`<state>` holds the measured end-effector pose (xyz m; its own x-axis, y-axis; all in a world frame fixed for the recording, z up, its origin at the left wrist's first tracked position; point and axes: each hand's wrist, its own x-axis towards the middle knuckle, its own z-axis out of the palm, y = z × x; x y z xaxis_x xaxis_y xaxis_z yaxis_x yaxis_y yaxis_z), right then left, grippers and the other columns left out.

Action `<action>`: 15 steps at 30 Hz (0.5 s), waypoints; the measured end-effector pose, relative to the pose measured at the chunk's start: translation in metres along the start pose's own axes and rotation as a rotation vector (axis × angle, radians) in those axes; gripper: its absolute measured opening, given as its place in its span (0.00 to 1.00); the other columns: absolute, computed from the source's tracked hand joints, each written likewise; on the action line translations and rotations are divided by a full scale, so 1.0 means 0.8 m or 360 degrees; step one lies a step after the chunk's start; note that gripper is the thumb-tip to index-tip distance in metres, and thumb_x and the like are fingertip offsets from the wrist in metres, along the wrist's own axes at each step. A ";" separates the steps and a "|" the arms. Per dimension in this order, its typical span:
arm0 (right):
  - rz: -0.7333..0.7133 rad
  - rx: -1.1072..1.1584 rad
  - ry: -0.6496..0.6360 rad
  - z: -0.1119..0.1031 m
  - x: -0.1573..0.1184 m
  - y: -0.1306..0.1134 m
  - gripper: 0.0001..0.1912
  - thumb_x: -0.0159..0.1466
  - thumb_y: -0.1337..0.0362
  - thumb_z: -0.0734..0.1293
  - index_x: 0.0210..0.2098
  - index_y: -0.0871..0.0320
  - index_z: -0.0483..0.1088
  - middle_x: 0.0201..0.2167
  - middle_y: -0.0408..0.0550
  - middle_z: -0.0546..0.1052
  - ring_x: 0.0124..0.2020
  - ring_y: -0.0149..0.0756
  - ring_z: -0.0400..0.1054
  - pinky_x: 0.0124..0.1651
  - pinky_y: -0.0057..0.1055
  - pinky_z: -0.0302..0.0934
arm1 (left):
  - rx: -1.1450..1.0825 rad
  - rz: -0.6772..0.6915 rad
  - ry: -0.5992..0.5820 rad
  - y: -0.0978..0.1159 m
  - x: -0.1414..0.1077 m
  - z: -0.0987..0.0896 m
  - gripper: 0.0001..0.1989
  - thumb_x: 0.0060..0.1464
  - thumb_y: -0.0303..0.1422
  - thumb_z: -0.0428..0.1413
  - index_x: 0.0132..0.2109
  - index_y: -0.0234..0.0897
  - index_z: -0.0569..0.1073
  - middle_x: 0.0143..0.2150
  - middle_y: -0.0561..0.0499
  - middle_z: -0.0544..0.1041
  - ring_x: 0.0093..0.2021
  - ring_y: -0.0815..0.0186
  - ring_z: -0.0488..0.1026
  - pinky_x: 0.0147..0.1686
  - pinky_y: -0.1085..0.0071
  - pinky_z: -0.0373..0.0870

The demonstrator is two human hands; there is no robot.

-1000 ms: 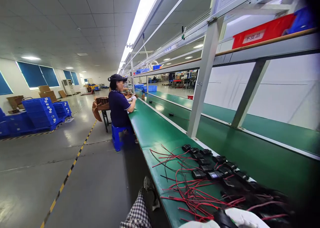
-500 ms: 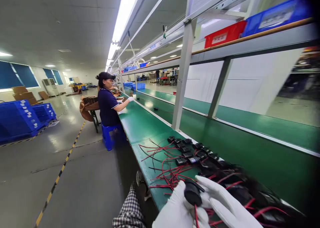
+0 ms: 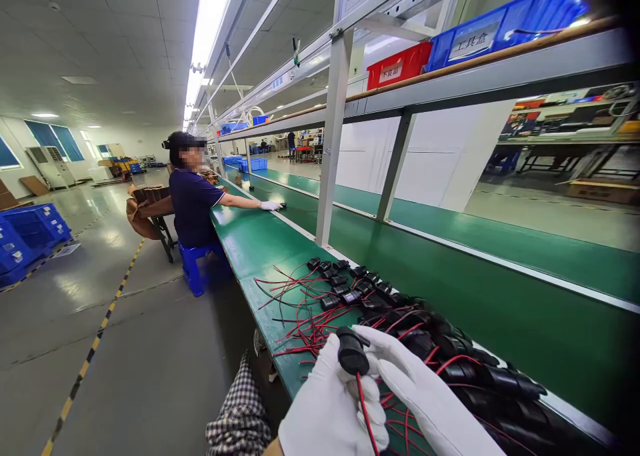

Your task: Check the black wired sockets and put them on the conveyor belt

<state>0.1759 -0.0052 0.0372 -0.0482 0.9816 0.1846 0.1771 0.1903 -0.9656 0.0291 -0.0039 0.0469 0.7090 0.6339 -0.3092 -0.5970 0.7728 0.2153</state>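
Left fingers (image 3: 376, 413), gloved, grip black cylinder (image 3: 353, 356), probably plastic.

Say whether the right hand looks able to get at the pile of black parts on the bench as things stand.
Probably yes: the right hand is just beside the pile of black parts, and nothing visible stands between them, though it is also at the black cylinder in the left hand.

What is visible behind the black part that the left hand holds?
Beyond the black part, red wires and other black parts lie on the green bench. Whatever the part and the left hand cover cannot be seen.
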 end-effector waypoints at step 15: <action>-0.0435 -0.0589 -0.0041 -0.010 -0.035 -0.006 0.36 0.51 0.68 0.72 0.59 0.45 0.65 0.57 0.48 0.72 0.56 0.52 0.69 0.55 0.41 0.71 | 0.2608 0.1179 -0.0208 0.046 -0.048 -0.018 0.15 0.54 0.42 0.62 0.46 0.41 0.76 0.43 0.50 0.75 0.44 0.63 0.69 0.46 0.70 0.62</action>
<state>0.1842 -0.0338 0.0381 -0.1657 0.8949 0.4144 0.4934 0.4390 -0.7509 -0.0256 -0.0003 0.0538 0.5657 0.7614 0.3167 0.1109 -0.4508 0.8857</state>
